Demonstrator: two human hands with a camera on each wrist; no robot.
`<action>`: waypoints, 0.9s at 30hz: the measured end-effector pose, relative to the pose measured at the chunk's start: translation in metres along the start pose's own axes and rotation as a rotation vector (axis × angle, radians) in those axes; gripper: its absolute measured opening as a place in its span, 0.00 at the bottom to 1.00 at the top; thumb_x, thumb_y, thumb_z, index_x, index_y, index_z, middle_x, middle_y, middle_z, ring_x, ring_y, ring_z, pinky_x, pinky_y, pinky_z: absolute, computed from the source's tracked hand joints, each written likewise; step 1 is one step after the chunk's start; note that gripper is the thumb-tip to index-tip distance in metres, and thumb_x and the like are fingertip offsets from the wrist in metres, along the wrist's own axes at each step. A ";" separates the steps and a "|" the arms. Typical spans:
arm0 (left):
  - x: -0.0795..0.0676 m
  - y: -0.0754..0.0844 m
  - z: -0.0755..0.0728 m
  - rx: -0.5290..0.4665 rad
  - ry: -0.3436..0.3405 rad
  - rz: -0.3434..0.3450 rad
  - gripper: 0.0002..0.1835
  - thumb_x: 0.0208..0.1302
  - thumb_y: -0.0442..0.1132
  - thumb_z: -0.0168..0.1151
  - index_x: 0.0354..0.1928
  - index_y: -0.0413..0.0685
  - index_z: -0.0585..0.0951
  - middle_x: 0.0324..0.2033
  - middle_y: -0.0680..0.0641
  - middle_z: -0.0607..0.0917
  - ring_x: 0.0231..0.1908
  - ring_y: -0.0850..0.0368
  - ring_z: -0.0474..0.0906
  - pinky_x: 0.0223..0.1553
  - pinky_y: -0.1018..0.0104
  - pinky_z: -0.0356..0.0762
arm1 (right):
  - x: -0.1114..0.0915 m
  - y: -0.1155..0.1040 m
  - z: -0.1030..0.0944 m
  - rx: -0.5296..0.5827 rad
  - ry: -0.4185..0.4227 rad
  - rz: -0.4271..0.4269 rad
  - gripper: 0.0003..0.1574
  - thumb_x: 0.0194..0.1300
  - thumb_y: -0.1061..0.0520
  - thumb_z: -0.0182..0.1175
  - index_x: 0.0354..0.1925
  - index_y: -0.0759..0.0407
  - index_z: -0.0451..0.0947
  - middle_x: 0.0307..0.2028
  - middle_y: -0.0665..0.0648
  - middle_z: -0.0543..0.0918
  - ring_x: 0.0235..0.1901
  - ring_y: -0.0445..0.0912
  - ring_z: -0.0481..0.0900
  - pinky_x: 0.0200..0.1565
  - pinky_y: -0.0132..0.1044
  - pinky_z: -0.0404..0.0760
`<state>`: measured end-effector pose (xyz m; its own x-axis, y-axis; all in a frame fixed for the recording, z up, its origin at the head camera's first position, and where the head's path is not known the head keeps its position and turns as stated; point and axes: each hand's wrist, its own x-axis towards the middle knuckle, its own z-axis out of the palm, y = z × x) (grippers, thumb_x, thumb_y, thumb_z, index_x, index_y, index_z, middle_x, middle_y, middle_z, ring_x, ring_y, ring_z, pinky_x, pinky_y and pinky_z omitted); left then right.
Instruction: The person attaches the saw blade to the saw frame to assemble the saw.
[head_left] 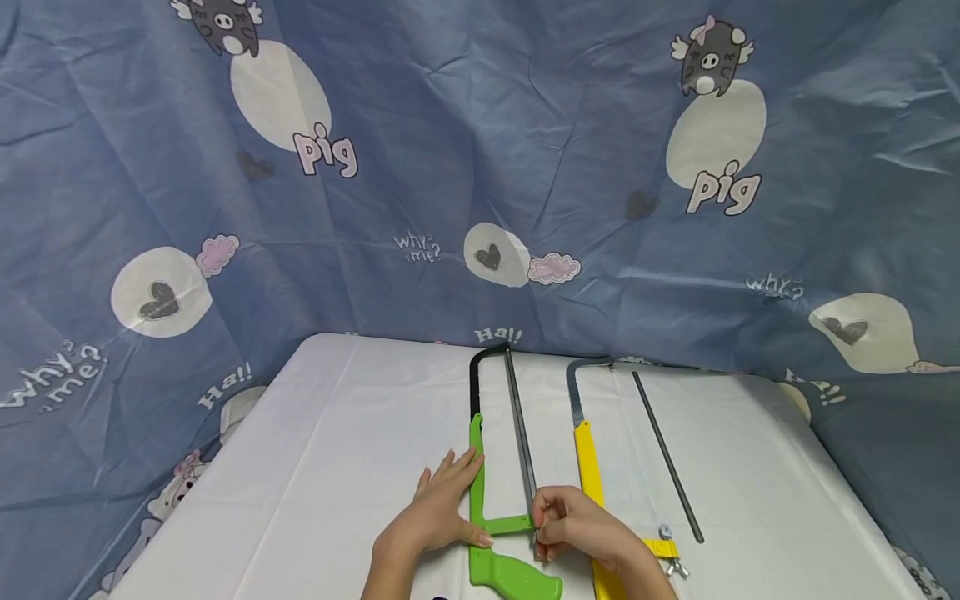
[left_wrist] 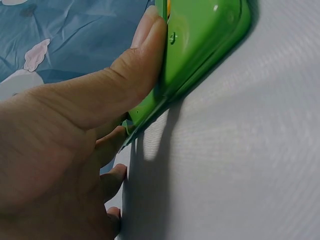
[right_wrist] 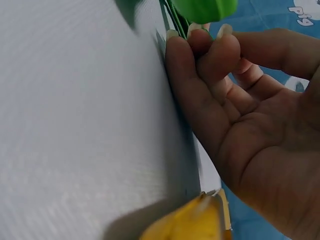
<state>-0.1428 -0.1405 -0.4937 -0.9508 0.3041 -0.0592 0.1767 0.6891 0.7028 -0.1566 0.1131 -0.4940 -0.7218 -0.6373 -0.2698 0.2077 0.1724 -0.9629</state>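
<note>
Backdrop: one blue pig-printed cloth (head_left: 420, 167), upper frame.
Table: one white-covered top (head_left: 337, 433), lower frame.
Saws: two; green-handled, black-bowed hacksaw (head_left: 477, 500), lower centre; yellow-handled, grey-bowed hacksaw (head_left: 588, 458), right of it.
Hands: two; left hand (head_left: 437, 510) spread, nearly straight, resting on green; right hand (head_left: 581, 525) pinching a thin grey metal blade (head_left: 519, 417).
Blades: two; the second, a dark loose strip (head_left: 667, 457), lower right.
Head view only: loose strip.
Left wrist only: moulded mark on green plastic.
Right wrist only: right palm.
</note>
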 end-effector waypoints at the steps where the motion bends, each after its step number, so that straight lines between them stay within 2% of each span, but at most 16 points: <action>1: 0.000 0.000 0.000 0.003 0.002 0.001 0.63 0.34 0.52 0.83 0.76 0.46 0.62 0.78 0.43 0.57 0.78 0.34 0.43 0.72 0.28 0.34 | 0.000 0.000 0.000 -0.013 0.004 -0.002 0.06 0.57 0.70 0.57 0.32 0.62 0.71 0.21 0.54 0.79 0.23 0.44 0.80 0.27 0.32 0.82; 12: 0.000 0.001 0.000 -0.001 0.006 -0.005 0.62 0.35 0.53 0.83 0.75 0.46 0.62 0.78 0.43 0.56 0.78 0.34 0.43 0.72 0.27 0.33 | 0.000 -0.001 0.002 -0.138 0.007 -0.040 0.06 0.59 0.70 0.60 0.33 0.70 0.71 0.22 0.56 0.81 0.21 0.42 0.78 0.26 0.31 0.80; 22: 0.000 0.000 0.000 -0.002 -0.002 -0.001 0.61 0.36 0.53 0.82 0.75 0.47 0.62 0.78 0.43 0.56 0.78 0.35 0.42 0.72 0.27 0.32 | -0.004 -0.005 0.004 -0.199 0.031 -0.017 0.03 0.59 0.69 0.58 0.33 0.66 0.73 0.23 0.56 0.82 0.21 0.43 0.77 0.26 0.32 0.79; 27: 0.000 0.001 0.000 0.009 -0.003 0.008 0.61 0.36 0.54 0.82 0.75 0.46 0.62 0.78 0.43 0.56 0.78 0.35 0.42 0.71 0.26 0.33 | -0.006 -0.006 0.004 -0.259 0.044 -0.011 0.02 0.60 0.69 0.56 0.34 0.67 0.73 0.19 0.55 0.78 0.18 0.43 0.75 0.22 0.32 0.74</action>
<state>-0.1426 -0.1397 -0.4935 -0.9486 0.3115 -0.0560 0.1864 0.6929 0.6966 -0.1507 0.1130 -0.4860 -0.7523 -0.6079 -0.2538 0.0275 0.3559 -0.9341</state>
